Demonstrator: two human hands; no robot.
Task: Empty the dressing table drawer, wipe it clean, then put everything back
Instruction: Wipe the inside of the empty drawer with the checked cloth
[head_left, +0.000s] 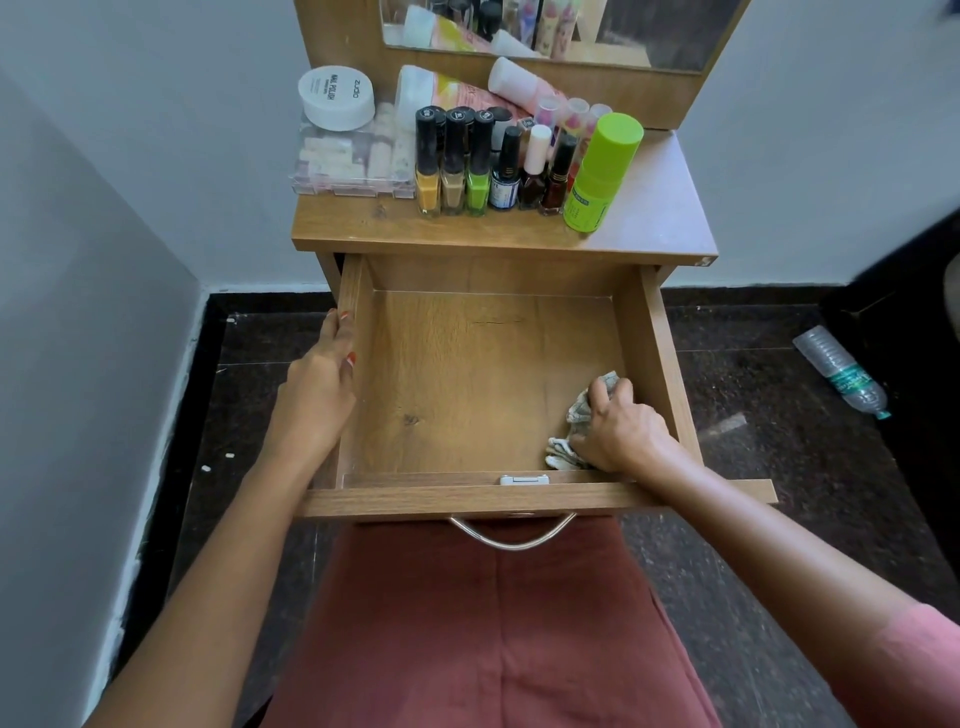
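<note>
1. Both hands are at the drawer. The left hand (324, 374) curls its fingers over the drawer's left wall. The right hand (621, 431) is bunched round a crumpled cloth (582, 410) and presses it to the drawer floor.
2. The cloth sits in the near right corner, just beside the right wall and the front panel.
3. The drawer (467, 384) stands pulled out toward the person, with its wooden floor showing and a metal handle (511, 538) on the near front.
4. On the worktop (654, 218) beyond it, nail polish bottles (467, 166) stand upright in the middle.
5. A green bottle (602, 171) stands just right of them.
6. At the far left a white jar (337, 97) rests on a clear box (353, 156).
7. Tubes (447, 88) lie behind the bottles, below the mirror (649, 31).
8. A plastic water bottle (841, 371) lies on the dark floor to the right, well apart.
</note>
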